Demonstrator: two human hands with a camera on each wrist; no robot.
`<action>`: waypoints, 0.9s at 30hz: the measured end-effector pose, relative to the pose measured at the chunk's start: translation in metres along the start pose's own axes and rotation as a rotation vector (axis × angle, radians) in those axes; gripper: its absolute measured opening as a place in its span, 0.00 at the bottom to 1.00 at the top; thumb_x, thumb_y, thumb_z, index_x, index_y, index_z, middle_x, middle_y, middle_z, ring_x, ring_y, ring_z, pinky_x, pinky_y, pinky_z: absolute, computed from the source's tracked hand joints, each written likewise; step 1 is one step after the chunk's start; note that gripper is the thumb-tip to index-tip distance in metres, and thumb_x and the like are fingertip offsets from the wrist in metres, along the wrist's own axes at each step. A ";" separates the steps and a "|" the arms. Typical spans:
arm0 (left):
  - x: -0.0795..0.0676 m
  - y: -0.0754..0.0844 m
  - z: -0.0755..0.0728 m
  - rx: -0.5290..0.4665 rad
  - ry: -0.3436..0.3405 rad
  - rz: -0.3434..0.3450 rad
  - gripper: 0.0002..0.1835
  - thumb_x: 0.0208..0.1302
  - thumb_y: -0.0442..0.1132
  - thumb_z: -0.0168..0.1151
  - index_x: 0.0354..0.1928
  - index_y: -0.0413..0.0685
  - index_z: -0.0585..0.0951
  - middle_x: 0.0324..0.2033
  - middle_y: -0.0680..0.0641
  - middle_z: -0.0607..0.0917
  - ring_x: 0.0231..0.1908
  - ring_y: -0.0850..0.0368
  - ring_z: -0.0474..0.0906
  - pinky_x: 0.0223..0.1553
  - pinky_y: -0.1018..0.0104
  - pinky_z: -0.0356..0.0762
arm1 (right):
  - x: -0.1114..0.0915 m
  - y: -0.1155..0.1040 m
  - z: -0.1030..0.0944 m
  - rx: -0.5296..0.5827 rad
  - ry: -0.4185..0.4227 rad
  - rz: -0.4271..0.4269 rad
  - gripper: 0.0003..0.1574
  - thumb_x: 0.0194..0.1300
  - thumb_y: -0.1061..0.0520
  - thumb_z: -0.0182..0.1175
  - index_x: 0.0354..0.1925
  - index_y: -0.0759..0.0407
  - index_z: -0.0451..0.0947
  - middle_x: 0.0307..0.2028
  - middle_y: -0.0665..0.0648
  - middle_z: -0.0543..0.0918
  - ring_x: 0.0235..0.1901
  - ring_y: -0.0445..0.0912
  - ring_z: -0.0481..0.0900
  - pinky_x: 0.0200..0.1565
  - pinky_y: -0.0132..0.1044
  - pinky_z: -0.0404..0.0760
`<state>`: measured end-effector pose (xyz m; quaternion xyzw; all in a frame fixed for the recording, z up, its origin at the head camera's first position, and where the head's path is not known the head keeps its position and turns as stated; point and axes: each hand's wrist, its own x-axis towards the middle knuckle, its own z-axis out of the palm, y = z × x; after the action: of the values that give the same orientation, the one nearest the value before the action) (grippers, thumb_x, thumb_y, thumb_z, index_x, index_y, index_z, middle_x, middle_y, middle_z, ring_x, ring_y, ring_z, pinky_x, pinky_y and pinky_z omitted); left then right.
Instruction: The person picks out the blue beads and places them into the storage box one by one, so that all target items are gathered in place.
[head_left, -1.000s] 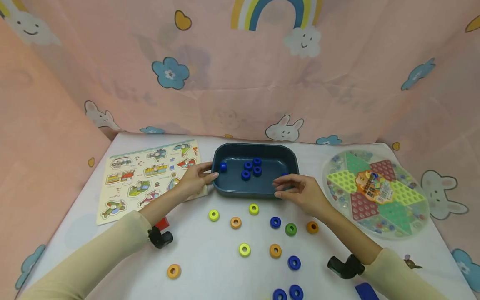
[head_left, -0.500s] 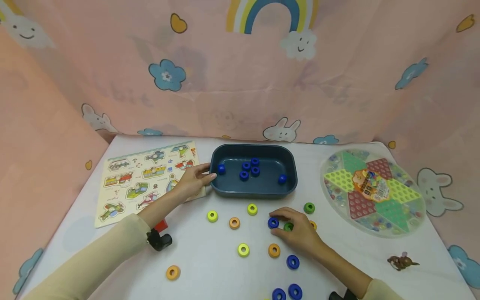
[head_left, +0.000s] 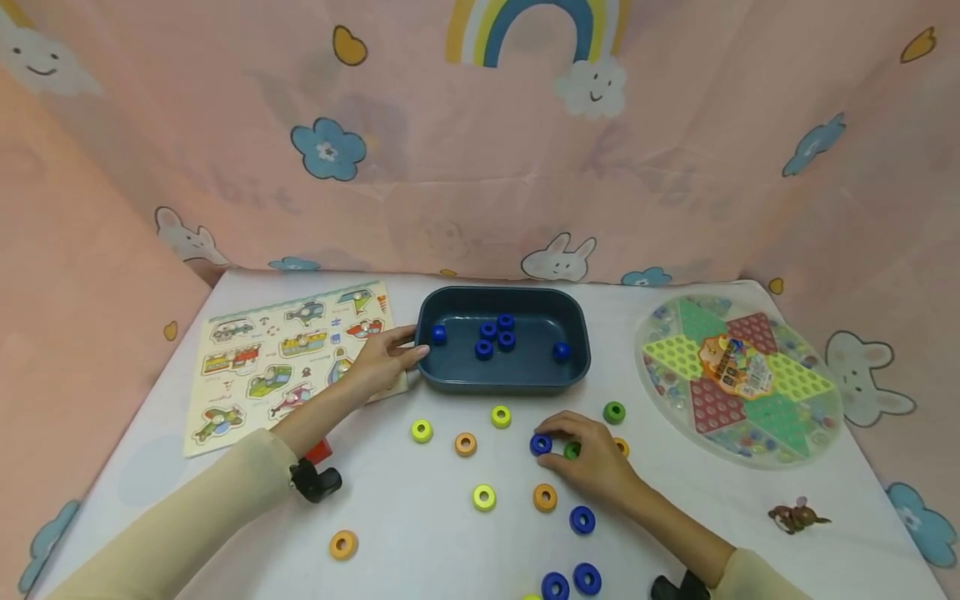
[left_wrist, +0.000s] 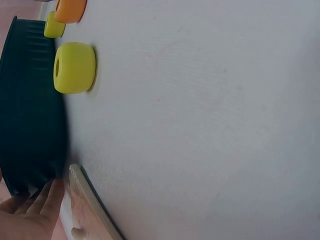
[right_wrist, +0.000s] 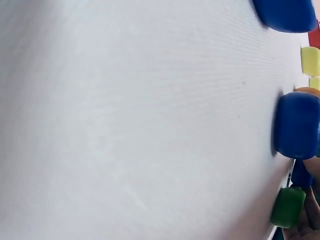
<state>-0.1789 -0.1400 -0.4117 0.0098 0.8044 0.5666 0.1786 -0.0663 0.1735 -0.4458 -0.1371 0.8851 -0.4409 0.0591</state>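
Observation:
My left hand (head_left: pixel 382 362) holds the left end of a dark blue-green tray (head_left: pixel 502 385); its fingers meet the tray's outer wall in the left wrist view. Inside the tray lie several small blue beads (head_left: pixel 506 340), one of them (head_left: pixel 561 352) alone near the right end. In front of the tray, my right hand (head_left: pixel 596 458) has thumb and fingers on opposite sides of a blue ring bead (head_left: pixel 541 444) at table level. Behind that bead, a green ring bead (head_left: pixel 572 450) sits under the hand, partly hidden. In the right wrist view, the fingertips (right_wrist: pixel 312 167) are mostly cut off.
Yellow (head_left: pixel 483 497), orange (head_left: pixel 545 497) and blue ring beads (head_left: pixel 582 520) are scattered across the white table. At left lies a picture puzzle board (head_left: pixel 262 367), with a red block (head_left: pixel 318 452) below it. A round game board (head_left: pixel 738 379) and a small brown figurine (head_left: pixel 797 517) are at right.
My right hand has gone from the tray's front right corner down to the blue ring bead on the table. A blue bead near the tray's right end is now uncovered. My left hand stays put.

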 end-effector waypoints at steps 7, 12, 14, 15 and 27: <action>-0.001 0.000 0.000 0.000 0.010 0.012 0.30 0.64 0.41 0.59 0.66 0.42 0.64 0.63 0.41 0.67 0.56 0.48 0.71 0.52 0.64 0.72 | 0.014 -0.017 -0.014 0.066 0.026 -0.095 0.21 0.46 0.61 0.73 0.42 0.53 0.81 0.40 0.43 0.79 0.38 0.39 0.76 0.42 0.39 0.79; 0.000 0.000 -0.001 -0.001 0.009 0.009 0.30 0.64 0.41 0.59 0.66 0.42 0.64 0.62 0.41 0.67 0.55 0.48 0.71 0.51 0.65 0.73 | 0.042 -0.031 -0.030 0.072 0.043 -0.190 0.20 0.49 0.61 0.71 0.43 0.54 0.81 0.41 0.46 0.79 0.39 0.40 0.76 0.41 0.41 0.79; 0.001 0.000 -0.001 -0.003 0.009 0.009 0.30 0.64 0.41 0.60 0.66 0.42 0.64 0.62 0.41 0.67 0.55 0.48 0.72 0.50 0.65 0.74 | 0.056 -0.035 -0.035 0.052 0.049 -0.199 0.19 0.50 0.59 0.71 0.43 0.53 0.81 0.41 0.46 0.79 0.39 0.41 0.76 0.41 0.41 0.79; 0.001 -0.001 -0.001 -0.004 0.009 0.009 0.30 0.64 0.40 0.60 0.66 0.42 0.64 0.62 0.41 0.67 0.55 0.48 0.72 0.50 0.65 0.74 | 0.063 -0.036 -0.037 0.049 0.052 -0.196 0.19 0.50 0.59 0.71 0.43 0.53 0.81 0.41 0.46 0.79 0.39 0.42 0.76 0.40 0.40 0.79; 0.001 -0.002 0.000 -0.013 0.003 0.016 0.30 0.63 0.41 0.60 0.66 0.43 0.65 0.62 0.42 0.68 0.55 0.49 0.72 0.52 0.64 0.72 | 0.137 -0.028 -0.052 -0.059 0.067 -0.134 0.19 0.52 0.60 0.70 0.45 0.60 0.81 0.41 0.54 0.81 0.40 0.49 0.78 0.37 0.38 0.79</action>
<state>-0.1800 -0.1406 -0.4137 0.0142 0.8009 0.5732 0.1729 -0.2032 0.1563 -0.3899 -0.1830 0.8880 -0.4218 -0.0042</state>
